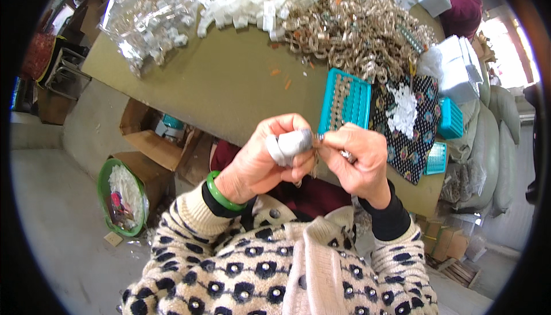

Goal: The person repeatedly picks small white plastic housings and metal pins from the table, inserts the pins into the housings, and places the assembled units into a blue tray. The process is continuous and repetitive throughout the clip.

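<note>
Risk: the small metal piece (pixel 319 137) is looking likely to slip and drop into the lap, since both hands are gripping it only at the tips, above the bench (pixel 229 79) edge. It is sitting pinched between the left hand (pixel 258 163) fingers, 1 wrapped in grey tape (pixel 290 142), and the right hand (pixel 356 163) fingers, both sets closed tight on it.

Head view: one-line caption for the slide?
Left hand and right hand pinch a small metal piece above a table piled with metal rings.
</note>
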The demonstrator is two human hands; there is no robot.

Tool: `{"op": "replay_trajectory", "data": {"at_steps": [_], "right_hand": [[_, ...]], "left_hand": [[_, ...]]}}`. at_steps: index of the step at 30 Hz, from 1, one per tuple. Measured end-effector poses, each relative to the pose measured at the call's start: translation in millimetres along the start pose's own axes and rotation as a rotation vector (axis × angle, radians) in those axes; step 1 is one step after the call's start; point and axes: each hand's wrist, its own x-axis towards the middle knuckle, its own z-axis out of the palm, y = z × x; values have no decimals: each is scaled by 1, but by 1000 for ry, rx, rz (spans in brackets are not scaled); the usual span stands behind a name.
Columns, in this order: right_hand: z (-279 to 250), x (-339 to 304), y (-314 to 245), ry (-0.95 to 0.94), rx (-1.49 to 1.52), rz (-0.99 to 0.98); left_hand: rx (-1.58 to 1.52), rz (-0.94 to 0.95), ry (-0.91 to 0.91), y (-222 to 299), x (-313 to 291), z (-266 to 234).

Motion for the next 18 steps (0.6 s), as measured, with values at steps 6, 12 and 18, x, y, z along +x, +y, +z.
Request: {"op": "replay_trajectory", "data": {"at_steps": [6,12,18], "right_hand": [[11,-2,-8,61,181,27],[15,-5,-7,3,619,385],[15,-2,6,84,705,493]], "left_hand": [[39,-36,-55,2,-7,-1],[-179,-57,-143,-3,-5,4],[-151,-6,-98,-2,4,-4]]}}
